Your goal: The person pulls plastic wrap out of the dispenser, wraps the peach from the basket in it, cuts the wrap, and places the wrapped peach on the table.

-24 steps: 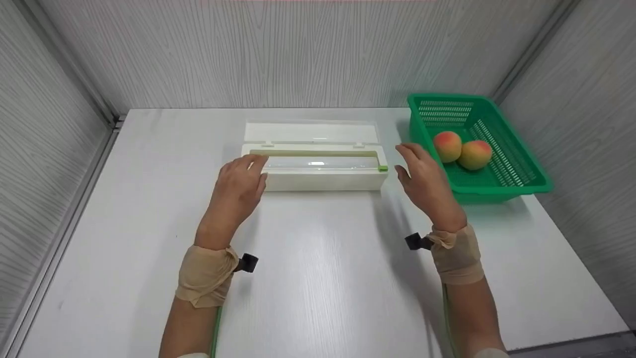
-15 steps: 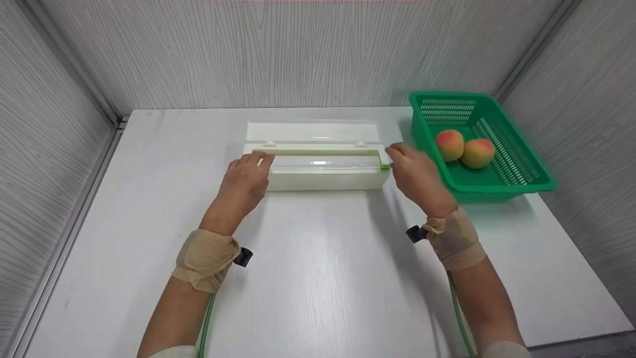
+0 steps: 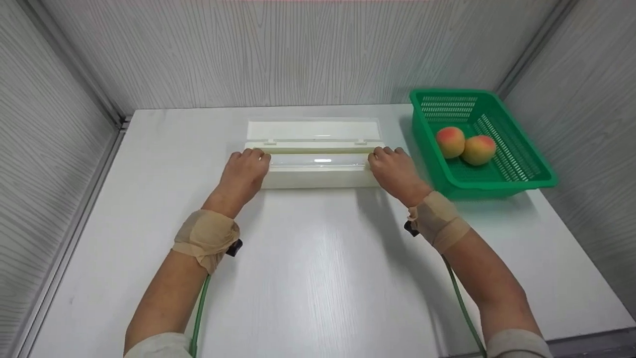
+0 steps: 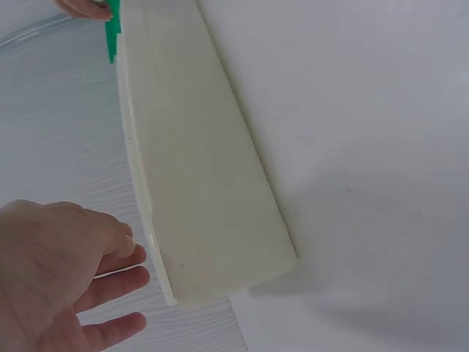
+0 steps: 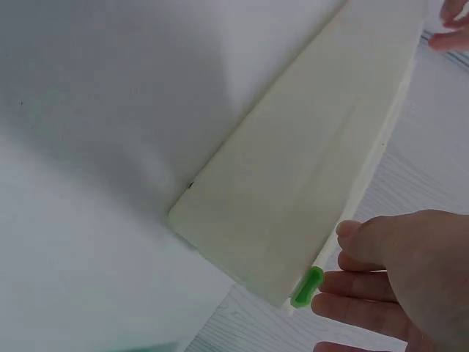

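Note:
A white cling film box [image 3: 318, 180] lies lengthwise on the table, its lid [image 3: 313, 130] folded back behind it. The shiny film roll [image 3: 320, 159] shows inside. At the box's left end is my left hand [image 3: 243, 171], thumb pressed to the bent index finger at the top front edge, pinching the film. My right hand [image 3: 395, 171] does likewise at the right end, other fingers less bent. Beside those fingers, the right wrist view shows the green cutter slider [image 5: 307, 287] on the edge. The transparent film between the fingertips hardly shows.
A green basket [image 3: 497, 186] with two peaches, one peach [image 3: 450, 142] left of the other peach [image 3: 479, 150], stands right of the right hand. Grey wood-grain panels [image 3: 298, 54] enclose the white table [image 3: 308, 278]. Green cables [image 3: 198, 313] run along both forearms.
My right hand has come left from beside the box onto its right end, and its fingers have closed in. The left hand stays at the left end, its fingers more bent.

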### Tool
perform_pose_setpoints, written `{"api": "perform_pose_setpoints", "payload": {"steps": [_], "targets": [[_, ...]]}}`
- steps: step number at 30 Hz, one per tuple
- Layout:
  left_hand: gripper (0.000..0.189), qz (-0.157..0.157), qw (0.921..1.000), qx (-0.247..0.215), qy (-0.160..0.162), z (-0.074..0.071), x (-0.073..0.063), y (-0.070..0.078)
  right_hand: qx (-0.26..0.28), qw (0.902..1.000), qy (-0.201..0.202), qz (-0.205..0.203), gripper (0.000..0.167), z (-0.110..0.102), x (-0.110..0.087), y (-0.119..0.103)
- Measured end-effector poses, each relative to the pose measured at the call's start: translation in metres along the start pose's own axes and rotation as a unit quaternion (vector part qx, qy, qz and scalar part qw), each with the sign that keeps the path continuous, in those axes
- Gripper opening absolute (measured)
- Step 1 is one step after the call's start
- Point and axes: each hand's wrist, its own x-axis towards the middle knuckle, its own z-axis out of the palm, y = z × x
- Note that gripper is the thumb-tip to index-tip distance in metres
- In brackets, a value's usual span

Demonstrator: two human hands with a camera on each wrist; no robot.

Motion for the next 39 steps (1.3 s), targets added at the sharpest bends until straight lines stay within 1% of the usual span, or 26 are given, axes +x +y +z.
{"api": "perform_pose_setpoints", "payload": {"steps": [3, 6, 8, 10, 12, 16, 18, 21, 24, 27, 30, 32, 34, 36, 39], "targets": [[0.017, 0.009, 0.9997, 0.016, -0.015, 0.004, 0.007, 0.001, -0.018, 0.9994, -0.029, -0.005, 0.015, 0.0, 0.005, -0.003], [0.013, 0.012, 0.999, 0.031, -0.029, 0.007, 0.011, 0.001, -0.023, 0.9989, -0.04, -0.008, 0.016, 0.0, 0.01, -0.006], [0.012, 0.012, 0.9988, 0.037, -0.028, 0.01, 0.013, 0.002, -0.026, 0.9987, -0.043, -0.005, 0.016, -0.001, 0.013, -0.007], [0.012, 0.013, 0.9985, 0.052, -0.016, 0.013, 0.015, 0.002, -0.029, 0.9983, -0.05, -0.001, 0.015, 0.0, 0.017, -0.009], [0.011, 0.02, 0.9974, 0.069, 0.004, 0.016, 0.016, 0.002, -0.031, 0.9975, -0.063, 0.001, 0.014, 0.001, 0.019, -0.01], [0.009, 0.038, 0.9932, 0.106, 0.033, 0.018, 0.018, 0.003, -0.03, 0.9966, -0.077, 0.0, 0.015, 0.005, 0.023, -0.012], [0.008, 0.045, 0.9914, 0.117, 0.038, 0.019, 0.019, 0.004, -0.033, 0.9968, -0.073, 0.002, 0.015, 0.007, 0.023, -0.012], [0.008, 0.046, 0.9887, 0.13, 0.058, 0.02, 0.021, 0.006, -0.043, 0.9975, -0.056, 0.009, 0.014, 0.01, 0.022, -0.012], [0.012, 0.039, 0.9848, 0.147, 0.084, 0.022, 0.022, 0.006, -0.052, 0.9976, -0.043, 0.014, 0.013, 0.014, 0.021, -0.011], [0.016, 0.027, 0.9821, 0.16, 0.095, 0.025, 0.023, 0.005, -0.048, 0.9979, -0.037, 0.02, 0.013, 0.017, 0.021, -0.01], [0.014, 0.009, 0.9836, 0.156, 0.091, 0.025, 0.023, 0.003, -0.038, 0.9981, -0.034, 0.034, 0.013, 0.021, 0.021, -0.008], [0.011, -0.004, 0.9867, 0.139, 0.084, 0.024, 0.024, 0.002, -0.026, 0.9981, -0.03, 0.046, 0.013, 0.023, 0.021, -0.006], [0.01, -0.011, 0.9912, 0.113, 0.067, 0.023, 0.024, 0.001, -0.011, 0.9981, -0.019, 0.058, 0.013, 0.025, 0.022, -0.005], [0.014, -0.011, 0.9951, 0.086, 0.046, 0.021, 0.024, 0.0, 0.009, 0.9975, -0.007, 0.07, 0.012, 0.026, 0.022, -0.004], [0.017, -0.007, 0.9985, 0.049, 0.022, 0.02, 0.024, -0.002, 0.047, 0.9947, 0.01, 0.091, 0.011, 0.028, 0.024, -0.002]]}}
